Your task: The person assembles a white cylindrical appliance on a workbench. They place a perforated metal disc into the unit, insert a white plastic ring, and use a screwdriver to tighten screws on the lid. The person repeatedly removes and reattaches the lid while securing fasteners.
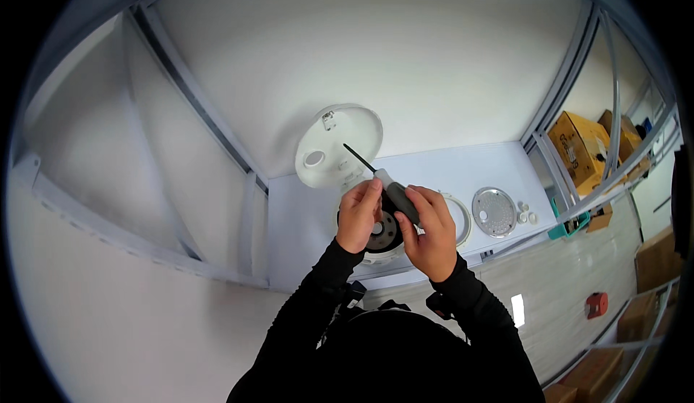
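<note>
A screwdriver point(400, 195) with a grey handle and a dark shaft is in my right hand point(431, 238). Its shaft points up and to the left, away from me. My left hand point(357, 216) is closed beside the front of the handle; whatever its fingertips pinch is hidden. Below both hands sits a round white appliance point(379, 260) with a dark round inside, partly covered by them. Its white oval lid point(329, 159) stands raised at the back, with a round hole and a small metal part near its top.
Right of the appliance, a white ring point(465, 222), a silvery perforated disc point(494, 213) and several small white pieces point(533, 218) lie on the white table point(437, 163). Metal frame posts point(558, 88) flank the table. Yellow boxes point(578, 146) and a red object point(596, 305) are farther right.
</note>
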`<action>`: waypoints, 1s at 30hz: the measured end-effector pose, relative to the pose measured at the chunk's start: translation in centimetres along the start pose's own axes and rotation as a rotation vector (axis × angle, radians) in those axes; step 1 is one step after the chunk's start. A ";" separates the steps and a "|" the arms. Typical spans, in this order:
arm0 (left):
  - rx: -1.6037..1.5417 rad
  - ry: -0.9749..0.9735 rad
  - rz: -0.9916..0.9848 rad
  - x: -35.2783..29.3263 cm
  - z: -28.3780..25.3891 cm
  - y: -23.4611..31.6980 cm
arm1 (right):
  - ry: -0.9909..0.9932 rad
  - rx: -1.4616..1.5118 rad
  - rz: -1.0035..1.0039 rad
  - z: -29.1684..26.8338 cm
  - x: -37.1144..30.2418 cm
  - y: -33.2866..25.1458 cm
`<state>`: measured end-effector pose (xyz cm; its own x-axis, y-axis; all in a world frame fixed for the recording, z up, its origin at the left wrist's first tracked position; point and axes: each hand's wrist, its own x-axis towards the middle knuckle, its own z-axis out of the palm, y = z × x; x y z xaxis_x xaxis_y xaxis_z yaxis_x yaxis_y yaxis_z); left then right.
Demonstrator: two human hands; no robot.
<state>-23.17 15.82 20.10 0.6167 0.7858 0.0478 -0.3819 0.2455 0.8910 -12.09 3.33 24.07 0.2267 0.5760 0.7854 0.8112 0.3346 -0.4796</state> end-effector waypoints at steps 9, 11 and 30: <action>-0.087 -0.049 0.019 2.8 -2.2 1.8 | 0.056 -0.016 0.089 2.8 2.0 -1.5; -0.107 -0.086 0.017 3.3 -2.9 1.8 | 0.071 -0.018 0.117 3.3 2.1 -1.5; -0.153 -0.156 -0.009 4.9 -4.5 1.4 | 0.100 -0.053 0.177 4.6 2.6 -2.0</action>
<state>-23.78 22.52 19.54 0.7150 0.6886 0.1206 -0.4688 0.3443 0.8135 -15.62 7.55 25.27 0.4180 0.5448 0.7269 0.7807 0.1936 -0.5941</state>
